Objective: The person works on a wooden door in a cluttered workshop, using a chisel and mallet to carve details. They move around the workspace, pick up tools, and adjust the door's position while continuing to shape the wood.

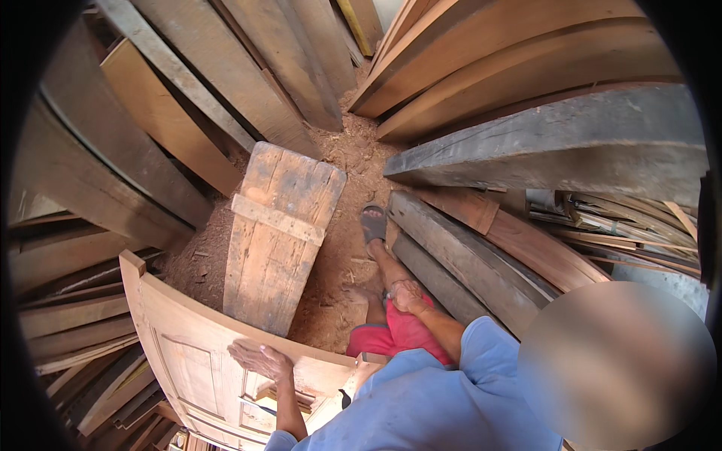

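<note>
My left hand (pixel 259 358) lies flat with its fingers stretched along the top edge of a pale wooden panelled door (pixel 197 331). The door stands on its side and has recessed panels and an opening in its frame. Over on my bent leg, my right hand (pixel 408 296) rests at the knee by the red shorts (pixel 414 328), holding no object. Beyond the door sits a worn, stained plank bench (pixel 280 278) with a lighter batten (pixel 278 219) across it. One foot wears a dark sandal (pixel 372 224).
Tall boards (pixel 241 83) lean at the far left, with brown planks (pixel 519 52) at the far right. A thick grey beam (pixel 549 139) juts in from the right. Wood shavings (pixel 338 161) cover the floor. Thin offcuts (pixel 632 225) are piled at the right.
</note>
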{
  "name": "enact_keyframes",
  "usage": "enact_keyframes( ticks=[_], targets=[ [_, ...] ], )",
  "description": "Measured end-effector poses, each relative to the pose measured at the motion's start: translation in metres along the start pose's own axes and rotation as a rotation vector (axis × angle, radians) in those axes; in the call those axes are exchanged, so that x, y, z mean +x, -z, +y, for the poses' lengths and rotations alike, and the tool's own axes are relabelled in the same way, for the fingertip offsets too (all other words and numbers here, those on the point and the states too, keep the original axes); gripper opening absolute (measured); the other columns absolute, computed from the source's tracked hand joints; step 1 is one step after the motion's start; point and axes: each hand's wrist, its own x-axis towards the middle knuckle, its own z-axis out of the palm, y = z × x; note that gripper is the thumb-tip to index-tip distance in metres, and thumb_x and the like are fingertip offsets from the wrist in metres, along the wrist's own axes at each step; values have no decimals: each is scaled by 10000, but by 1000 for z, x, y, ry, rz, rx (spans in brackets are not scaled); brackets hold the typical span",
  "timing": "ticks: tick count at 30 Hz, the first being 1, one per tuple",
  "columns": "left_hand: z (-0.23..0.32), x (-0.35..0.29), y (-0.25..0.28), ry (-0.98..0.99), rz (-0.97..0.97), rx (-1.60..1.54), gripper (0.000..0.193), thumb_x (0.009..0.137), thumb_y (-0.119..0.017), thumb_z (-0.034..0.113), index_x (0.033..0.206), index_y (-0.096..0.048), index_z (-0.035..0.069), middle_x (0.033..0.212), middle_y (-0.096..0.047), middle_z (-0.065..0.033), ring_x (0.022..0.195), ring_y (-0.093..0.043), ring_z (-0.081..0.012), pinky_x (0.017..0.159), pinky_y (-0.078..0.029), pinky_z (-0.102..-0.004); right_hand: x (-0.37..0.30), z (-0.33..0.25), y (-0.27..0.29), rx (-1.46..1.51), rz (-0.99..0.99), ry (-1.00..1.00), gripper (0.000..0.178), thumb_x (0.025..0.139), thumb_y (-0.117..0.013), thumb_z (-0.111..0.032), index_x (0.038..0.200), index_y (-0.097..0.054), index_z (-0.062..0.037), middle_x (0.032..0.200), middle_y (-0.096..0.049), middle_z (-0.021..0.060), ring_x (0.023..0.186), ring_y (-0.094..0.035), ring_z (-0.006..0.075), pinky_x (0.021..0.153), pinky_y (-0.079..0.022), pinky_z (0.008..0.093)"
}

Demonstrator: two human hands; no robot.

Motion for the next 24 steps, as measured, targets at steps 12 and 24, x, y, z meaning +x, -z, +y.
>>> enact_keyframes(
  ticks=[12,24],
  targets=[
    [-8,-10,-2,21,113,-98,814,885,-503,418,1502,-263,-55,1560,-206,-306,1465,-148,-451,1203,-70,-532,-116,-110,55,120,180,319,307,811,-661,-317,728,-651,-21,819,-657,215,816,-634,404,735,-486,495],
    [-19,-89,127,89,1,-1027,458,818,-719,280,1181,-589,34,1221,-549,-222,1158,-498,-411,978,-415,-490,-199,-233,38,146,-42,927,240,937,-537,-96,1006,-706,60,881,-696,69,828,-641,163,790,-496,303]
  ],
)
